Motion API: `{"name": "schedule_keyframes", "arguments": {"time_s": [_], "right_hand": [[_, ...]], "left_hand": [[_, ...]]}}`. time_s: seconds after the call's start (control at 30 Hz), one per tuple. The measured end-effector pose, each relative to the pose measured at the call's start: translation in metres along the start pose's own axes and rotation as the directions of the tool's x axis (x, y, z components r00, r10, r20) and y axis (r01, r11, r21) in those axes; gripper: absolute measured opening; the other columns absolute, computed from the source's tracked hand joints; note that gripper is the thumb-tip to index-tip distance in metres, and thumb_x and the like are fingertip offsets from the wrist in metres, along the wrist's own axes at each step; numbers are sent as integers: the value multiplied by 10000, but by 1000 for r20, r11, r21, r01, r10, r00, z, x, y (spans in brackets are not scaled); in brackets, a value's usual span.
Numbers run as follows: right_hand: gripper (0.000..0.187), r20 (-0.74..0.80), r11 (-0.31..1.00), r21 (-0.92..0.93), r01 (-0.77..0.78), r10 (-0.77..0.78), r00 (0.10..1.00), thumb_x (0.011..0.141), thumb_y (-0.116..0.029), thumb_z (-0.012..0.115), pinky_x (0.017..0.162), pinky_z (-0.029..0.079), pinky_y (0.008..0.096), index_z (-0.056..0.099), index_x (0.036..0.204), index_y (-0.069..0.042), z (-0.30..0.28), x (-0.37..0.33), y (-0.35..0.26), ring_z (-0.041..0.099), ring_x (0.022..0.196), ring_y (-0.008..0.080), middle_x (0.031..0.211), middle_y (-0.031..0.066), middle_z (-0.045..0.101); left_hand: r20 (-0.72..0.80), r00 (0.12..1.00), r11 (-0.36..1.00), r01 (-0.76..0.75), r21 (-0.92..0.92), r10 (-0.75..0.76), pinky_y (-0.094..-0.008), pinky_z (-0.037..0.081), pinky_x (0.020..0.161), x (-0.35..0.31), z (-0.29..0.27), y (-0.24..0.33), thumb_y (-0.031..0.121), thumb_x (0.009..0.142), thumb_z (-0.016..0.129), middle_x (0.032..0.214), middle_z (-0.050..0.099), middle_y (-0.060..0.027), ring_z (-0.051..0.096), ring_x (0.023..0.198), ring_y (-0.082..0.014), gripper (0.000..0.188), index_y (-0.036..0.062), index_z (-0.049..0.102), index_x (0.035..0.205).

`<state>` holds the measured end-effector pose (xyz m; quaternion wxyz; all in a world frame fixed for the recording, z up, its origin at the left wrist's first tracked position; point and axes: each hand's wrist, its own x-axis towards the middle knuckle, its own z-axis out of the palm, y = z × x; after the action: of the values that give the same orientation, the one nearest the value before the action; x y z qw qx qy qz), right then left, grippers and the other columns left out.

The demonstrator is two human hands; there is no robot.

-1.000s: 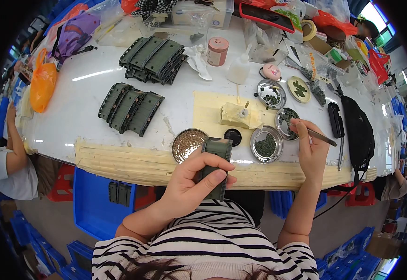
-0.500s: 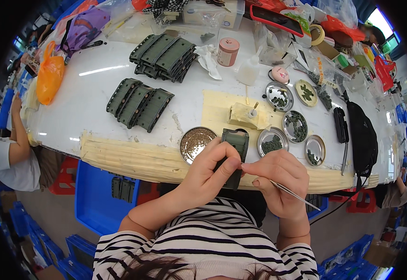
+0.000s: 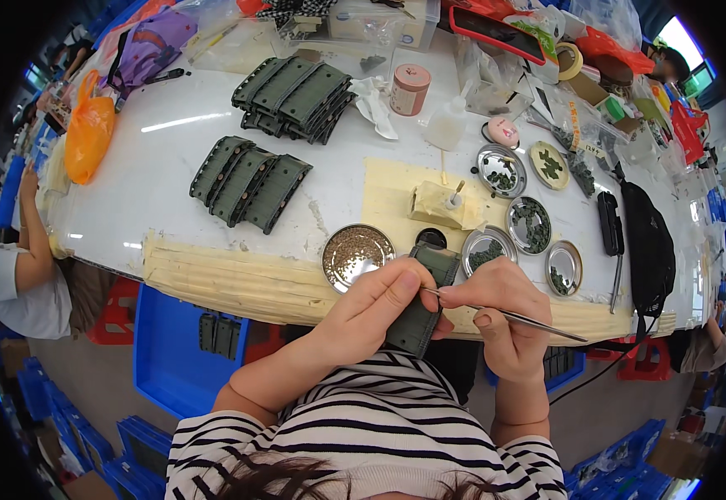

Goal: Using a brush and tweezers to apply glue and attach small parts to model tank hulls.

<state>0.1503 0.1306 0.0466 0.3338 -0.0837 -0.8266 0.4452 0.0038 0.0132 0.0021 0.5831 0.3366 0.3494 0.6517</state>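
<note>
My left hand (image 3: 367,312) grips a dark green plastic panel (image 3: 417,329) with rows of small bumps along its edge, held slanted at the table's front edge. Pinched in my right hand (image 3: 504,312) is a pair of metal tweezers (image 3: 538,321). One end reaches my left thumb and fingertips over the panel; the other sticks out to the right. Whether a tiny part sits at the tips is too small to tell. Just beyond my left hand stands a round metal dish (image 3: 354,260) of small brownish bits. Beyond my right hand is a metal dish (image 3: 488,247) of small green parts.
Similar green panels lie in a stack (image 3: 292,96) and a smaller pile (image 3: 248,183) at left. More dishes of green parts (image 3: 529,225) stand at right, near a yellow-taped block (image 3: 446,204), a pink-lidded jar (image 3: 409,89) and a black pouch (image 3: 648,246). A blue bin (image 3: 179,358) sits below the table.
The panel has tilted, its top leaning right and its lower end swinging left. The tweezers have turned flatter, with their tips now at my left fingertips.
</note>
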Motion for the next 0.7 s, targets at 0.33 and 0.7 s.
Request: {"name": "schedule_keyframes", "arguments": {"time_s": [0.33, 0.7], "right_hand": [[341, 19, 783, -539, 310, -357, 934, 819, -402, 638, 653, 439, 300, 721, 969, -108, -10, -8, 5, 563, 722, 179, 850, -6, 666], [302, 142, 610, -689, 393, -418, 897, 831, -417, 635, 678, 451, 301, 718, 965, -160, -6, -5, 5, 565, 771, 160, 870, -30, 666]], "left_hand": [[-210, 964, 983, -144, 116, 166, -294, 518, 859, -3, 10, 6, 9, 935, 528, 1233, 533, -139, 589, 1010, -165, 628, 65, 199, 1467], [-196, 972, 983, -97, 156, 127, -246, 477, 860, -9, 1, 1, 22, 912, 592, 1114, 600, -96, 601, 982, -124, 407, -32, 429, 1281]]}}
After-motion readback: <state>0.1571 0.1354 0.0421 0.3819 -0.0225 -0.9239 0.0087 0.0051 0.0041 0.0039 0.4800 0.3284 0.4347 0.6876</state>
